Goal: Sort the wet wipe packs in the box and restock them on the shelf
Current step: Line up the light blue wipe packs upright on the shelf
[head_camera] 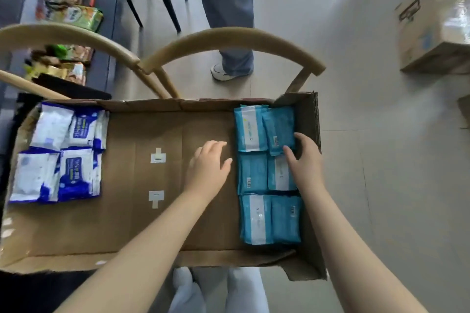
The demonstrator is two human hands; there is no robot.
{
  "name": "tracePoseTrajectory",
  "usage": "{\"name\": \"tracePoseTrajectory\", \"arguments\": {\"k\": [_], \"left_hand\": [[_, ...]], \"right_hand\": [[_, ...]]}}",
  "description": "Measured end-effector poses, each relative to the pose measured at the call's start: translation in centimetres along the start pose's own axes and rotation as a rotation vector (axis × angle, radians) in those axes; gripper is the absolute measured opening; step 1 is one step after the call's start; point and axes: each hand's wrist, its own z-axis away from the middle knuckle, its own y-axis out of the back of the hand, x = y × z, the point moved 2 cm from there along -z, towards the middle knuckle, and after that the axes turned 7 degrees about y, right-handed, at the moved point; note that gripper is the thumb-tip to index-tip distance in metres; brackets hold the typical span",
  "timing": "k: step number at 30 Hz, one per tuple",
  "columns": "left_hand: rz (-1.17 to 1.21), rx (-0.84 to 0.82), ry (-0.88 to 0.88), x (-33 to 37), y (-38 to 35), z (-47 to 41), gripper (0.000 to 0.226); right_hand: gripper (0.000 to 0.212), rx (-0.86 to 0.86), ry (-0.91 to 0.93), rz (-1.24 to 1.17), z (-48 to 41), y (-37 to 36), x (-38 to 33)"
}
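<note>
Pale floor [356, 109]; a box [152, 105] is sitting on a chair [229, 38]. White packs [58, 152] are lying frame-left, blue packs [269, 218] frame-right, evidently sorted by colour. Right hand [305, 160] is pinching the upper-right blue pack [278, 124]; left hand [208, 162] is hovering open, empty.

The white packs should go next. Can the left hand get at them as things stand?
Probably yes: the left hand is empty over the bare box floor, and the white packs lie uncovered at the box's left end.

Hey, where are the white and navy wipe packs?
In the head view, the white and navy packs lie at the left end of the cardboard box, across its bare middle from the light blue packs.
</note>
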Motion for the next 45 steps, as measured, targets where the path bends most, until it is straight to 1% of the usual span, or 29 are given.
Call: {"name": "tracePoseTrajectory", "arguments": {"k": [4,8,12,15,17,19,21,23,24,26,28,31,34,36,37,39,41,43,44,45], "left_hand": [[0.052,-0.034,0.013,2.6,-4.3,-5.6,0.054],[0.247,-0.029,0.204,3.8,-7.4,-9.0,0.069],[0.376,-0.023,0.315,3.5,-8.7,-10.2,0.065],[0.516,-0.047,0.419,2.7,-9.3,-10.7,0.051],[0.659,-0.074,0.480,2.4,-9.6,-10.7,0.034],[0.781,-0.078,0.507,2.2,-9.5,-10.7,0.025],[0.865,-0.068,0.520,2.0,-9.0,-10.4,0.022],[0.963,-0.060,0.541,1.7,-7.9,-9.5,0.020],[1.011,-0.058,0.549,1.4,-7.2,-8.8,0.020],[1.084,-0.054,0.555,0.6,-5.6,-7.0,0.021],[1.129,-0.048,0.548,-0.5,-3.7,-4.6,0.020],[1.166,-0.019,0.536,-3.0,-0.4,-0.1,0.017],[1.207,0.066,0.555,-6.3,3.2,5.2,0.022],[1.246,0.148,0.564,-8.9,6.0,9.2,0.023],[1.267,0.193,0.572,-10.3,7.5,11.3,0.023],[1.310,0.284,0.582,-13.1,10.4,16.1,0.023],[1.343,0.371,0.553,-15.8,13.3,21.5,0.022],[1.368,0.467,0.511,-18.4,16.1,27.5,0.020],[1.378,0.513,0.493,-19.6,17.5,30.6,0.018],[1.383,0.556,0.478,-20.7,18.8,33.9,0.017]], "right_hand": [[0.059,0.010,-0.028,-0.067,-3.7,-2.7,1.6],[0.068,-0.008,-0.120,-0.108,-5.4,-5.0,3.1],[0.072,0.038,-0.167,0.019,-6.1,-5.7,3.5],[0.072,0.083,-0.172,0.037,-6.2,-6.0,3.1],[0.063,0.103,-0.187,-0.016,-6.1,-6.1,2.9],[0.045,0.121,-0.188,-0.098,-5.8,-5.9,2.8],[0.031,0.137,-0.188,-0.209,-5.3,-5.4,2.8],[0.016,0.134,-0.214,-0.390,-4.3,-4.6,2.6],[0.013,0.122,-0.226,-0.482,-3.7,-4.2,2.4],[0.015,0.072,-0.240,-0.624,-2.4,-3.7,1.7],[0.017,-0.016,-0.259,-0.753,-0.8,-3.4,0.5],[0.027,-0.143,-0.277,-0.917,1.9,-3.7,-2.2],[0.025,-0.261,-0.272,-0.974,5.1,-4.6,-6.6],[0.022,-0.339,-0.210,-0.946,7.7,-5.3,-10.2],[0.028,-0.381,-0.159,-0.913,9.2,-5.7,-12.3],[0.052,-0.456,-0.070,-0.839,13.0,-6.5,-16.8],[0.069,-0.521,-0.013,-0.863,17.8,-7.3,-21.0],[0.079,-0.568,0.040,-0.928,23.3,-8.0,-24.8],[0.080,-0.593,0.056,-0.978,26.3,-8.4,-26.5],[0.077,-0.640,0.063,-1.048,29.4,-8.8,-27.9]]}}
